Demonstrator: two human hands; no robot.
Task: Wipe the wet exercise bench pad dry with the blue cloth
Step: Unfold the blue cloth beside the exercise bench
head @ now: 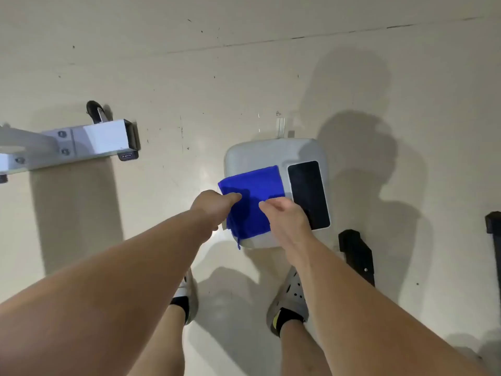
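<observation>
Blue cloth [253, 189] on bench pad [271, 154], left hand [212, 210] gripping, right hand [288, 222] resting.

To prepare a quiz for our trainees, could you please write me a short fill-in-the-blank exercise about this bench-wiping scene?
1. The cloth draped on the bench pad is ___ in colour.
2. The black phone lies on the pad, on the person's ___ side of the cloth.
3. The left hand and the right hand both touch the ___.
Missing words: blue; right; cloth.
</observation>
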